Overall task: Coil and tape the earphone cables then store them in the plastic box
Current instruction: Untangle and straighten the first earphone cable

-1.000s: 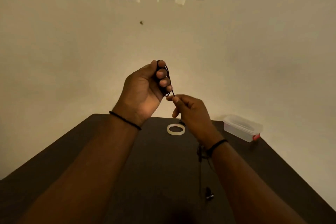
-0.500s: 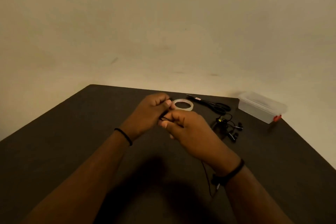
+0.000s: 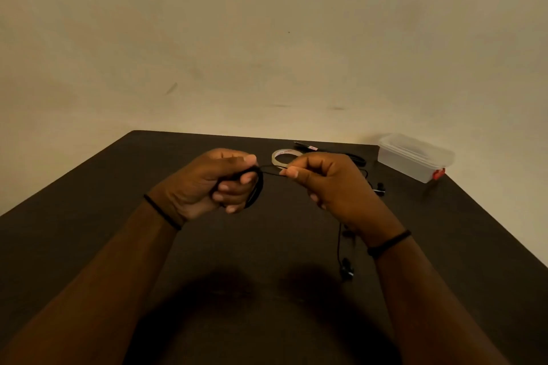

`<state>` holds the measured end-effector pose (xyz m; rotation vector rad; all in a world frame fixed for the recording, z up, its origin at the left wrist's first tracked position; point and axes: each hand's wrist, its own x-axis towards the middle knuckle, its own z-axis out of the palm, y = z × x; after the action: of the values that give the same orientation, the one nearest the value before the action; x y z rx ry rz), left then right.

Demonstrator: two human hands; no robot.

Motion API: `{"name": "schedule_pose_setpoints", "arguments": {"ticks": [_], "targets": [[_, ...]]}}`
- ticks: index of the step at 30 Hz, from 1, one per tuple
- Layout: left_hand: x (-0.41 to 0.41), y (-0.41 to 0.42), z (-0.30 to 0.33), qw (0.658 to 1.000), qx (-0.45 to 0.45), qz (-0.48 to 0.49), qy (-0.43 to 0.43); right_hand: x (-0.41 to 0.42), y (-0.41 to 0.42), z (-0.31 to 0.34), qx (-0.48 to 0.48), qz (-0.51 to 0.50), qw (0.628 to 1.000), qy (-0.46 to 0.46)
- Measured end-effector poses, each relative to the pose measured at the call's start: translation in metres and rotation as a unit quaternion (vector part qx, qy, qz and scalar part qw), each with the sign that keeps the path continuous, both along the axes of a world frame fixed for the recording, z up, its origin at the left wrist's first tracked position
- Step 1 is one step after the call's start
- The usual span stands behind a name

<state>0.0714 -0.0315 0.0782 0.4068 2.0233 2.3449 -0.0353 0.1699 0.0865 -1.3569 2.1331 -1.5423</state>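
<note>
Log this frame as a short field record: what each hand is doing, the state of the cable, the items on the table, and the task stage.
left hand: grips the coil of black cable
right hand: pinches the cable's free run, stretched between both hands
loose end: hangs under the right wrist, earbuds near the table
tape: flat on the table behind the hands, untouched
scissors: beyond the tape
box: far right, lid on; contents cannot be told
other earphones: loose, right of the hands
stage: coiling, not yet taped
</note>
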Motion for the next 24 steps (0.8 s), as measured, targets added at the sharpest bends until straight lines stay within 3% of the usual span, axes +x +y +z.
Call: {"name": "schedule_pose_setpoints", "arguments": {"ticks": [6, 10, 12, 15, 17, 19, 21, 24], "targets": [[0.002, 0.001, 0.008, 0.98, 0.193, -0.025, 0.044, 0.006, -0.02, -0.015, -0.105, -0.057, 0.99, 0.073], [-0.002, 0.01, 0.011, 0.962, 0.265, 0.04, 0.058, 0.008, -0.035, -0.034, -0.092, -0.093, 0.985, 0.114], [-0.004, 0.013, 0.013, 0.942, 0.306, 0.114, 0.082, 0.011, -0.036, -0.036, -0.01, -0.09, 0.988, 0.126], [-0.008, 0.013, 0.011, 0.912, 0.318, 0.227, 0.123, 0.011, -0.06, -0.035, 0.266, -0.039, 0.957, 0.111], [-0.009, 0.013, 0.006, 0.902, 0.29, 0.284, 0.147, 0.017, -0.078, -0.037, 0.37, -0.002, 0.924, 0.099], [-0.011, 0.014, 0.0, 0.898, 0.232, 0.335, 0.162, 0.027, -0.084, -0.041, 0.394, 0.022, 0.909, 0.134], [-0.014, 0.017, -0.005, 0.895, 0.111, 0.397, 0.171, 0.04, -0.073, -0.041, 0.344, 0.03, 0.92, 0.187], [-0.015, 0.017, -0.012, 0.87, -0.155, 0.437, 0.167, 0.052, -0.052, -0.032, 0.235, 0.041, 0.942, 0.235]]}}
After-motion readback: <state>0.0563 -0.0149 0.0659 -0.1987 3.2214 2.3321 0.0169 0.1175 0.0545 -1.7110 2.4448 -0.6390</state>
